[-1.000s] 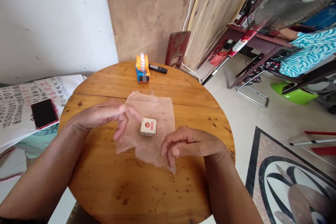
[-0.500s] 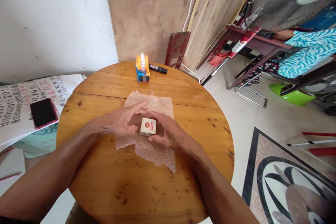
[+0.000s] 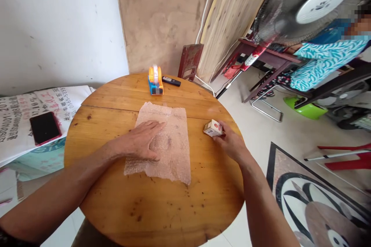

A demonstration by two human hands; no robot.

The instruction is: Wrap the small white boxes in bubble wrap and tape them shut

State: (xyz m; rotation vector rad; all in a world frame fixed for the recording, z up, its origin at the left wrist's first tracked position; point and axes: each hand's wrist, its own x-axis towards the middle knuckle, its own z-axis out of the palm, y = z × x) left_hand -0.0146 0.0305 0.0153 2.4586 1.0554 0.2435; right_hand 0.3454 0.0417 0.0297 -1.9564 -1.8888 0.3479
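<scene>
A sheet of pinkish bubble wrap [image 3: 174, 142] lies spread on the round wooden table [image 3: 139, 208]. My left hand [image 3: 142, 141] rests on its left part, fingers stretched out and thumb apart, holding nothing. Over at the table's right side, my right hand [image 3: 230, 139] grips a small cream-coloured box [image 3: 213, 128] with red print between thumb and fingers. The box is tilted; I cannot tell whether it touches the tabletop.
A blue and orange tape dispenser [image 3: 155, 81] and a dark remote control [image 3: 171, 81] sit at the table's far edge. Left, a phone [image 3: 45, 128] lies on printed sacking. A chair [image 3: 190, 61] stands behind the table, a fan [image 3: 304, 11] to the right, near a seated person [image 3: 321, 61].
The box has gone from the middle of the bubble wrap to the right, now held in my right hand. My left hand has flattened onto the wrap, which lies smoother. The view has shifted slightly.
</scene>
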